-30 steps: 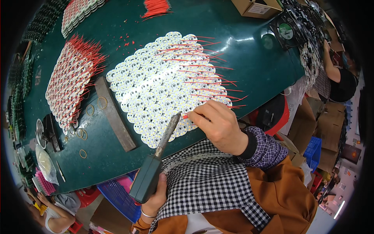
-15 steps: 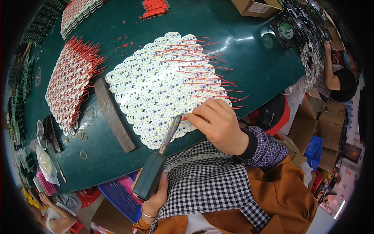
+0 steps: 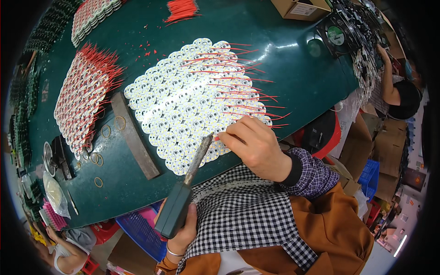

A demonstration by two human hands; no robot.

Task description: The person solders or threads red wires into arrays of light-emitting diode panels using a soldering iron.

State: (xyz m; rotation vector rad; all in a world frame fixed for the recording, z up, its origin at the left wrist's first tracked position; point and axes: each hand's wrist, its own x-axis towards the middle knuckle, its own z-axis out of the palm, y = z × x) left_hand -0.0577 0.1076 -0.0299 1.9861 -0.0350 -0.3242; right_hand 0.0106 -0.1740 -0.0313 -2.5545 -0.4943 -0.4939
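Observation:
A soldering iron with a dark green handle point(image 3: 173, 211) is gripped in my left hand point(image 3: 185, 231), its metal barrel point(image 3: 199, 158) slanting up to the right. The tip rests at or just above the lower part of a panel of round white LED boards point(image 3: 176, 105). Close beside the tip, my right hand point(image 3: 256, 149) is closed, thumb and forefinger pinching a short red wire end point(image 3: 217, 138) against the boards. Red wires point(image 3: 243, 81) stick out to the right from several rows of the panel. Fingers hide its lower right part.
On the green table point(image 3: 298, 68), a dark metal bar point(image 3: 134, 137) lies left of the panel. Further left is a wired board stack point(image 3: 82, 98), with rubber bands point(image 3: 98, 182) nearby. A red wire bundle point(image 3: 182, 10) and a cardboard box point(image 3: 302, 8) lie at the back.
The iron's tip has drawn slightly up and left from the right fingers, and its handle has shifted a little left. My right hand stays nearly in place.

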